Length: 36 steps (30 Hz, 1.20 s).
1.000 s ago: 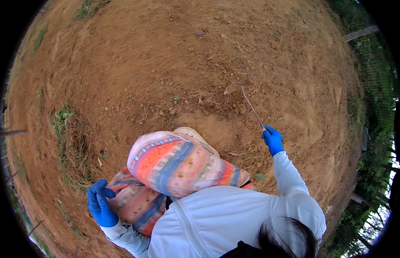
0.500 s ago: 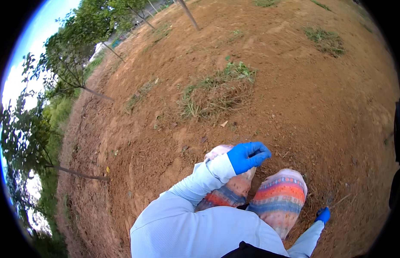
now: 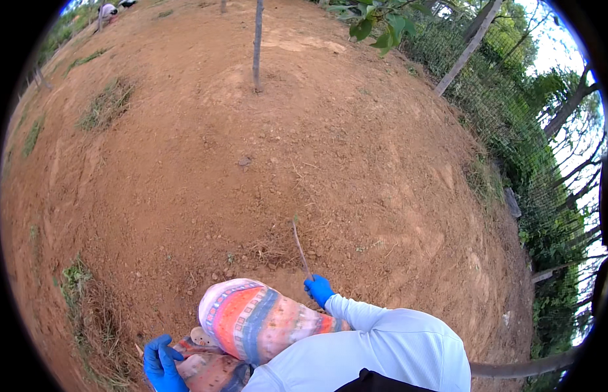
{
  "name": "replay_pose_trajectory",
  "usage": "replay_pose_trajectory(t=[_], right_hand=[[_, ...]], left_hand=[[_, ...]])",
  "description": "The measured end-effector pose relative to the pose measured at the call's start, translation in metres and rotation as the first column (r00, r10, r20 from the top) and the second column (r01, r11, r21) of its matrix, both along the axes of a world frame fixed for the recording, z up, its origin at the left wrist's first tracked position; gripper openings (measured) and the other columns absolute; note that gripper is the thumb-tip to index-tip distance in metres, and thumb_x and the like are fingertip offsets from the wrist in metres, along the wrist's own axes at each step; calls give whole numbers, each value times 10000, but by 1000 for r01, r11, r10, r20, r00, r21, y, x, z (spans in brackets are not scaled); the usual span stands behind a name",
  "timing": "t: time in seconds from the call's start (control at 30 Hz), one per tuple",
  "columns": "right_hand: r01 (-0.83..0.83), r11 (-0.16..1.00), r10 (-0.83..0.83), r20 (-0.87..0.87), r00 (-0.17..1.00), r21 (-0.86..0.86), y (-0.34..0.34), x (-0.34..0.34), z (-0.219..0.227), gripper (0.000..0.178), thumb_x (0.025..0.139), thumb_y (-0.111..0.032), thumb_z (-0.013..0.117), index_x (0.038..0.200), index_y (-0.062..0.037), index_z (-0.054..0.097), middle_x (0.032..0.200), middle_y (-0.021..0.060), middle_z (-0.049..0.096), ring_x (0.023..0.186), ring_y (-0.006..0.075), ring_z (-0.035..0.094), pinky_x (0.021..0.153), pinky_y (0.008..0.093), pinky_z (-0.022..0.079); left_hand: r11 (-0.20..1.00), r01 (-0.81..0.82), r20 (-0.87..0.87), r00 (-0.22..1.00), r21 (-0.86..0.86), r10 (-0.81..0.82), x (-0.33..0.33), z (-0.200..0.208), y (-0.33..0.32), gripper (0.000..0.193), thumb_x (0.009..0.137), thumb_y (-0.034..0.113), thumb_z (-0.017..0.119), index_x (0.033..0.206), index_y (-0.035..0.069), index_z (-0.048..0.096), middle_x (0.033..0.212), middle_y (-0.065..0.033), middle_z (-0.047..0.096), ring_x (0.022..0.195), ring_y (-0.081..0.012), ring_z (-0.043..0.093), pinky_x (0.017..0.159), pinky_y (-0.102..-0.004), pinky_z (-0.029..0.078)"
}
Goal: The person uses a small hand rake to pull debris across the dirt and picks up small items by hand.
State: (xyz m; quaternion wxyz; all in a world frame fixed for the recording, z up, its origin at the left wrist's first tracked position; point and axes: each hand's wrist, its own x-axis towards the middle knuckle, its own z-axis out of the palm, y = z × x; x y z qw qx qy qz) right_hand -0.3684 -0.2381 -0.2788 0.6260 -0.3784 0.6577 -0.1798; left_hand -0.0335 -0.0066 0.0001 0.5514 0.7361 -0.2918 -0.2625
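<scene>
We hold a thin stick [image 3: 298, 247] in our right hand [image 3: 319, 289], the blue-gloved fingers closed around its lower end just above our raised knee. The stick is slim, pale brown and slightly bent, and it slants up and away from the hand over a patch of dry roots and crumbled clods, its tip out over the dirt. Our left hand [image 3: 163, 363] sits low at the left of the picture, also in a blue glove, fingers curled near a small pale sliver; we cannot tell whether it grips anything. Between the two hands bulge our knees in striped trousers [image 3: 251, 320], soft cloth banded in orange, pink, blue and cream, with a perforated tan shoe [image 3: 202, 337] showing beside the left knee. Our white long sleeve [image 3: 356, 312] runs back from the right wrist to the shoulder.

Around us lies bare red-brown soil [image 3: 186, 163], dry, lumpy and scattered with small stones, open on every side of the hands. Tufts of grass [image 3: 75, 274] edge the ground at lower left, and a thicker clump [image 3: 108, 101] grows farther off. A thin grey tree trunk [image 3: 257, 42] stands upright well ahead. On the right, the dirt ends at a wire fence [image 3: 513, 130] with leaning posts and green trees behind it. No packages, labels or signs show.
</scene>
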Motion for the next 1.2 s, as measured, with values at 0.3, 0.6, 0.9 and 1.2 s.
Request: replay_pose_trajectory(t=[0.3,0.6,0.9,1.2], right_hand=[[256,939,-261,11,965,-231,-136,4,-5,123,853,-171,550,868,-50,533,660,56,546,489,146,481,433,297,385],[258,921,-304,-121,945,-292,-288,38,-47,200,834,-181,582,890,10,593,704,125,618,577,220,590,476,346,444],[-118,986,91,-208,974,-121,-3,0,-26,237,840,-250,586,882,-20,545,718,135,605,616,223,590,567,358,458],[-62,943,24,-119,993,-326,-63,21,-3,203,871,-207,578,933,-16,554,705,78,587,610,153,554,556,316,446]], left_hand=[[989,-66,56,997,131,59,-10,18,19,288,953,250,438,1054,9,560,661,-10,519,659,-89,489,845,-291,375],[988,-79,130,990,133,62,-13,18,15,273,949,232,449,1044,2,562,710,-21,535,685,-96,495,706,-245,385],[987,-60,122,992,148,42,-11,18,11,292,950,245,451,1050,-4,565,726,-21,542,701,-97,495,707,-249,386],[968,-107,131,988,227,79,-13,18,15,328,943,270,443,1074,-5,564,701,-17,526,700,-111,493,864,-303,377]])
